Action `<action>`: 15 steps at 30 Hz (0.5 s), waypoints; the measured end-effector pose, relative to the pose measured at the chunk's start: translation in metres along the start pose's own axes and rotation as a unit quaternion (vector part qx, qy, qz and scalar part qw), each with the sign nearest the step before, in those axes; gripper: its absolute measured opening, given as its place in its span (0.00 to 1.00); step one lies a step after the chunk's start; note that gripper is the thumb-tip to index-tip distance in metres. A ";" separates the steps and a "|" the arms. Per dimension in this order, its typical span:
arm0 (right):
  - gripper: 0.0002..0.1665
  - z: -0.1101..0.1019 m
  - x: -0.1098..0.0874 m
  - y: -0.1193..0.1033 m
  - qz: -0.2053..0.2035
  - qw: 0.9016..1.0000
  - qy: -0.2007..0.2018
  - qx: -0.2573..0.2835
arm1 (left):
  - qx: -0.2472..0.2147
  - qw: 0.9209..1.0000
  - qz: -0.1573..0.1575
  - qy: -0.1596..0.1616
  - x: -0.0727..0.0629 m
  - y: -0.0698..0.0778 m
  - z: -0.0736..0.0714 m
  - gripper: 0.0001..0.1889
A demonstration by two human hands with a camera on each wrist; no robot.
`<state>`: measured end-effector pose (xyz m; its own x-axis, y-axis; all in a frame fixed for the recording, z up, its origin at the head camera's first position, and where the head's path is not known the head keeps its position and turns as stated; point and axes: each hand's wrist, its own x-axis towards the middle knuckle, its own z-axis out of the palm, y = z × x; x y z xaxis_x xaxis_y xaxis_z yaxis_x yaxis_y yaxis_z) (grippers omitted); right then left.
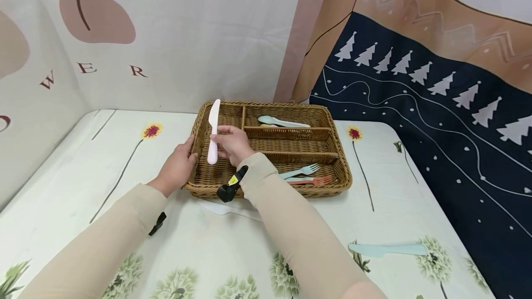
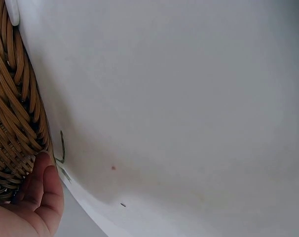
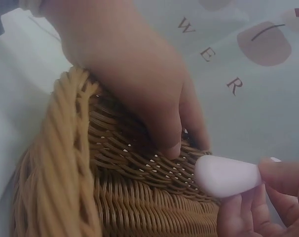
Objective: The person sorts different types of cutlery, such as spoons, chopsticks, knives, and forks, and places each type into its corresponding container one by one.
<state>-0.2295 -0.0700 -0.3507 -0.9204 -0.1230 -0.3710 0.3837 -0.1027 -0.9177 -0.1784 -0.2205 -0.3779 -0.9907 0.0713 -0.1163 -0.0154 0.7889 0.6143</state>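
A pale pink plastic knife (image 1: 214, 126) is pinched in my right hand (image 1: 234, 144), held above the long left compartment of a brown wicker basket (image 1: 291, 145). Its blade points to the back, and its rounded handle end shows large in the right wrist view. My left hand (image 1: 179, 166) grips the basket's left side, with the thumb over the inner wall in the right wrist view. Inside, a light blue spoon (image 1: 276, 121) lies in the back compartment over other pieces, partly hidden. Light blue forks (image 1: 305, 170) and an orange fork (image 1: 317, 181) lie in the front compartment.
On the table in front of the basket lies a white knife (image 1: 222, 207), partly under my right forearm. A light blue knife (image 1: 388, 249) lies at the front right. Thin dividers (image 1: 287, 129) split the basket. Hanging cloth (image 1: 199, 50) stands behind the table.
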 end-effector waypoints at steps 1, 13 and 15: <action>0.14 0.001 0.001 0.000 0.002 1.000 0.004 0.001 | 0.000 1.000 0.000 0.000 0.000 0.000 0.000 0.31; 0.14 0.013 0.004 0.001 0.035 0.999 0.027 0.024 | 0.001 1.000 0.002 0.003 0.000 0.000 0.000 0.31; 0.13 0.015 0.004 0.002 0.038 0.999 0.028 0.022 | 0.002 1.000 0.003 0.007 0.000 0.000 0.000 0.31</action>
<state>-0.2318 -0.0857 -0.3520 -0.8910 -0.0764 -0.4474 0.4539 -0.1389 -0.8802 -0.1784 -0.2209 -0.3777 -0.9924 0.0684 -0.1022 -0.0083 0.7914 0.6113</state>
